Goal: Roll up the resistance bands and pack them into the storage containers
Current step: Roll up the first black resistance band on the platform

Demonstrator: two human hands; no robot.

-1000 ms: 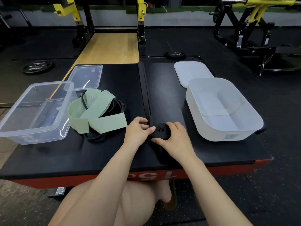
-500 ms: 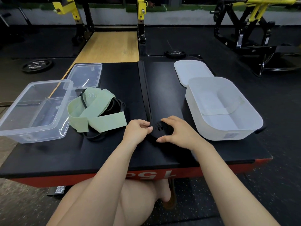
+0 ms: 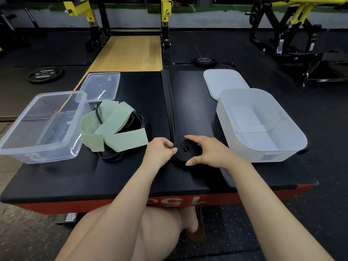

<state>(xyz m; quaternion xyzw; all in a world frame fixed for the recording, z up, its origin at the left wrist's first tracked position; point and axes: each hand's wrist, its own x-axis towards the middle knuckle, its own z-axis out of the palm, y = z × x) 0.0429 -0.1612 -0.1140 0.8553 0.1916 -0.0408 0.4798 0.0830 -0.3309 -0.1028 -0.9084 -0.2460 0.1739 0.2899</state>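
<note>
A black resistance band lies partly wound into a flat coil [image 3: 186, 150] near the front middle of the black padded platform [image 3: 131, 87]. Its unrolled tail [image 3: 168, 102] runs straight away from me toward the far edge. My left hand [image 3: 160, 152] pinches the band where it meets the coil's left side. My right hand [image 3: 205, 152] curls around the coil, thumb at the near edge and fingers over the far edge. A pale green band [image 3: 113, 129] lies heaped with other black bands [image 3: 135, 121] to the left.
An open clear plastic container [image 3: 40, 125] stands at the left, its clear lid [image 3: 100, 86] behind it. An open white container [image 3: 259, 125] stands at the right, its white lid [image 3: 224, 81] behind it. Weight plates and gym racks lie on the floor beyond.
My right hand has turned around the coil, fingers swinging to its far side and thumb to its near side. My left hand stays pinched at the coil's left edge.
</note>
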